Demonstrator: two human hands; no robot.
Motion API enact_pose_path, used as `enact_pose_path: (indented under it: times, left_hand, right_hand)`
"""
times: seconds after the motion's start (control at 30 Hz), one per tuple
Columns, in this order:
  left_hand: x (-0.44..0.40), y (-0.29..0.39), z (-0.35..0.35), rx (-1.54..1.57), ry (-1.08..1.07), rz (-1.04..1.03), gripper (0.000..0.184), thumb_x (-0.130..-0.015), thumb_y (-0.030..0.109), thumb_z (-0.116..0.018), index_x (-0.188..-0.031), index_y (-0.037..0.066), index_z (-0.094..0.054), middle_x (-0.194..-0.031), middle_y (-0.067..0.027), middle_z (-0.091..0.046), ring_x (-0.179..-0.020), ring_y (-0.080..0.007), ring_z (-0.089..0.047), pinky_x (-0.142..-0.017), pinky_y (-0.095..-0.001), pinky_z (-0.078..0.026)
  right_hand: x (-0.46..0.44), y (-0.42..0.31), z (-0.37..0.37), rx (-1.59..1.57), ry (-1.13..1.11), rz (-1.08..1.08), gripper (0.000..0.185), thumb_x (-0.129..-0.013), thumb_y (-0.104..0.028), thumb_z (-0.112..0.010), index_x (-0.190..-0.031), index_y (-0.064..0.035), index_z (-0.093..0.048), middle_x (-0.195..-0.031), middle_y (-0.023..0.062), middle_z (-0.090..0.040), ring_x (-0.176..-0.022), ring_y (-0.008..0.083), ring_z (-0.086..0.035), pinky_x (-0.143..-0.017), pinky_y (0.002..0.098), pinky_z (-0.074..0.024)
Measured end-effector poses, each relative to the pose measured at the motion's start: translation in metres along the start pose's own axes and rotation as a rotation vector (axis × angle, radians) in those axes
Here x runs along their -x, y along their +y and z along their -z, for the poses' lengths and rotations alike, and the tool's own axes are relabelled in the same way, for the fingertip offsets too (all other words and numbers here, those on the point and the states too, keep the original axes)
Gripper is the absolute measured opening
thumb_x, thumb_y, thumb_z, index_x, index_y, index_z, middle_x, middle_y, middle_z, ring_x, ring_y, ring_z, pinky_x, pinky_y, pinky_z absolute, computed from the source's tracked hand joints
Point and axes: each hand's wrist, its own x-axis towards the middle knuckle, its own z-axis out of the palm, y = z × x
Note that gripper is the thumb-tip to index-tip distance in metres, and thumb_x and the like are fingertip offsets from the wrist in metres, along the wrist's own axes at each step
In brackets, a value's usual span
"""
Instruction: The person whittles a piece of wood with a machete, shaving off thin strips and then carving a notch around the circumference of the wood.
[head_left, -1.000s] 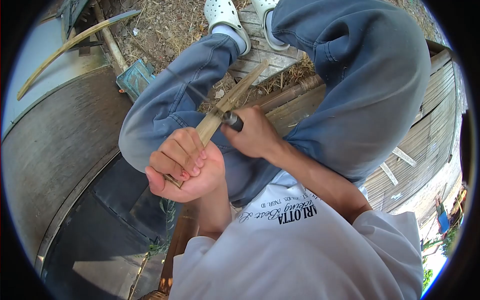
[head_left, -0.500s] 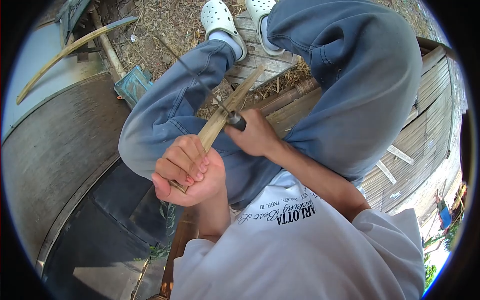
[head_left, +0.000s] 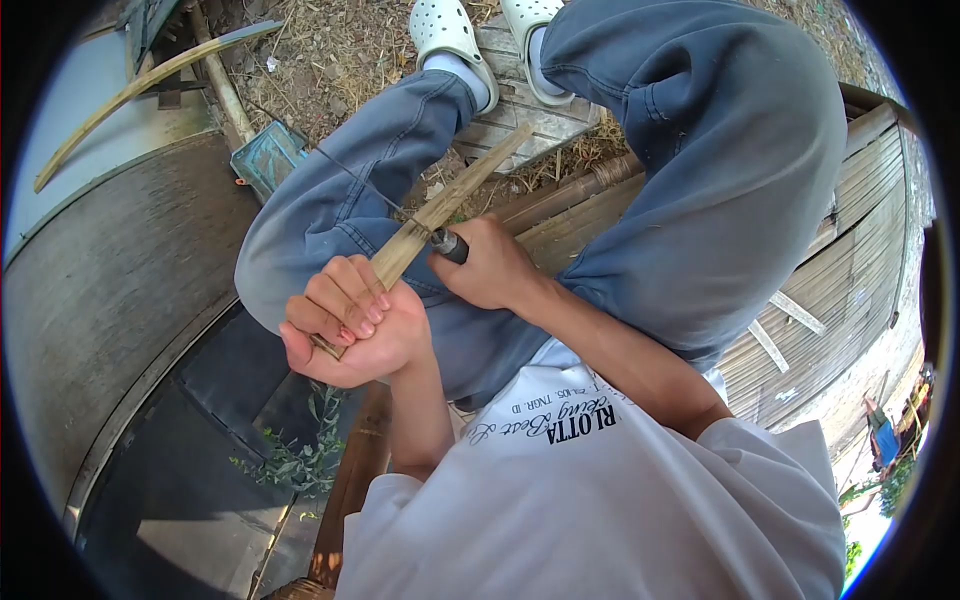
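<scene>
My left hand is closed around the near end of a pale, flat strip of wood or bamboo, which narrows away from me between my knees. My right hand grips the dark handle of a knife with a metal collar. Its long, thin blade, seen nearly edge-on, crosses the strip just beyond my left hand and points to the upper left. Whether the blade's edge bites into the strip, I cannot tell.
A curved wooden strip lies at the upper left. Near my knee is a blue plastic container. A slatted bamboo surface extends at right, holding two pale strips. My white clogs rest on a wooden board. A leafy plant stands lower left.
Both hands have shifted slightly left and toward the top, with the strip's near end. The knife has slid down along the strip, closer to my left hand.
</scene>
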Motion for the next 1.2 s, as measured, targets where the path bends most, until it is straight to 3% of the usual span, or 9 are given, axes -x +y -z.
enact_pose_path:
  times: [0.27, 0.33, 0.43, 0.47, 0.5, 0.57, 0.7, 0.87, 1.2]
  left_hand:
    - [0.01, 0.005, 0.007, 0.016, -0.034, 0.0, 0.046, -0.094, 0.035, -0.031, -0.053, 0.014, -0.032, -0.043, -0.0001, -0.035, -0.04, -0.0101, -0.03, -0.04, -0.0215, -0.027]
    - [0.014, -0.003, -0.003, 0.017, -0.017, -0.003, 0.046, -0.094, 0.035, -0.031, -0.053, 0.014, -0.032, -0.043, 0.0001, -0.035, -0.04, -0.0099, -0.03, -0.04, -0.0213, -0.026]
    - [0.018, 0.0, -0.007, 0.006, -0.01, 0.001, 0.047, -0.094, 0.036, -0.031, -0.052, 0.015, -0.031, -0.043, 0.0004, -0.034, -0.039, -0.0096, -0.03, -0.04, -0.0208, -0.026]
    - [0.017, 0.001, -0.003, -0.004, -0.013, 0.012, 0.047, -0.094, 0.036, -0.031, -0.052, 0.015, -0.031, -0.043, 0.0004, -0.034, -0.039, -0.0095, -0.03, -0.04, -0.0208, -0.025]
    - [0.015, 0.003, -0.004, -0.015, -0.019, 0.025, 0.046, -0.094, 0.036, -0.031, -0.052, 0.015, -0.031, -0.043, 0.0004, -0.034, -0.039, -0.0095, -0.03, -0.04, -0.0208, -0.025]
    - [0.012, 0.0, -0.007, -0.01, -0.06, 0.021, 0.046, -0.094, 0.036, -0.031, -0.052, 0.015, -0.031, -0.043, 0.0005, -0.034, -0.039, -0.0093, -0.03, -0.04, -0.0208, -0.025]
    - [0.013, -0.01, -0.021, 0.0, -0.112, 0.03, 0.046, -0.094, 0.035, -0.031, -0.052, 0.015, -0.031, -0.043, 0.0008, -0.035, -0.04, -0.0087, -0.03, -0.04, -0.0208, -0.025]
    - [0.007, -0.007, -0.017, 0.011, -0.074, 0.025, 0.046, -0.094, 0.035, -0.031, -0.053, 0.014, -0.031, -0.044, 0.0006, -0.034, -0.04, -0.009, -0.03, -0.041, -0.0203, -0.025]
    - [-0.012, 0.004, 0.009, 0.043, -0.014, 0.022, 0.045, -0.093, 0.034, -0.033, -0.052, 0.014, -0.031, -0.043, -0.0002, -0.033, -0.04, -0.0097, -0.028, -0.038, -0.0212, -0.025]
  right_hand:
    - [0.011, -0.01, -0.003, -0.041, 0.051, 0.104, 0.019, -0.071, -0.017, -0.062, -0.065, 0.001, -0.06, -0.063, 0.023, -0.057, -0.067, 0.0422, -0.058, -0.062, 0.0434, -0.0458]
    - [0.025, -0.02, 0.003, 0.012, -0.143, 0.059, 0.016, -0.071, -0.015, -0.062, -0.075, 0.0008, -0.063, -0.07, 0.0235, -0.06, -0.074, 0.0417, -0.059, -0.066, 0.0426, -0.0475]
    - [0.015, -0.013, 0.009, 0.071, -0.157, -0.133, 0.021, -0.072, -0.015, -0.062, -0.086, 0.0005, -0.063, -0.078, 0.0239, -0.062, -0.078, 0.0409, -0.06, -0.07, 0.0418, -0.0481]
    - [0.007, 0.01, -0.001, -0.045, 0.112, 0.052, 0.018, -0.072, -0.013, -0.062, -0.074, 0.0045, -0.058, -0.058, 0.021, -0.054, -0.051, 0.0331, -0.054, -0.053, 0.0393, -0.0428]
    - [0.007, 0.01, 0.002, -0.05, 0.123, 0.063, 0.018, -0.072, -0.013, -0.062, -0.074, 0.0045, -0.058, -0.058, 0.021, -0.054, -0.051, 0.0331, -0.054, -0.053, 0.0393, -0.0428]
    - [0.005, 0.013, 0.009, -0.005, 0.123, -0.009, 0.025, -0.072, -0.017, -0.064, -0.088, 0.0019, -0.062, -0.08, 0.0237, -0.062, -0.079, 0.0399, -0.06, -0.069, 0.0424, -0.0481]
    - [0.017, -0.014, 0.024, 0.035, -0.13, -0.135, 0.024, -0.072, -0.014, -0.064, -0.09, 0.0019, -0.062, -0.081, 0.0243, -0.062, -0.083, 0.04, -0.06, -0.071, 0.0417, -0.0481]
    - [0.003, 0.01, 0.009, -0.032, 0.198, 0.103, 0.017, -0.071, -0.013, -0.063, -0.075, 0.0038, -0.061, -0.063, 0.0222, -0.058, -0.062, 0.0379, -0.061, -0.059, 0.0419, -0.0461]
    - [0.008, 0.0, 0.002, 0.104, -0.025, -0.061, 0.023, -0.073, -0.018, -0.061, -0.068, 0.0043, -0.061, -0.063, 0.0252, -0.057, -0.067, 0.0409, -0.06, -0.063, 0.0444, -0.0472]
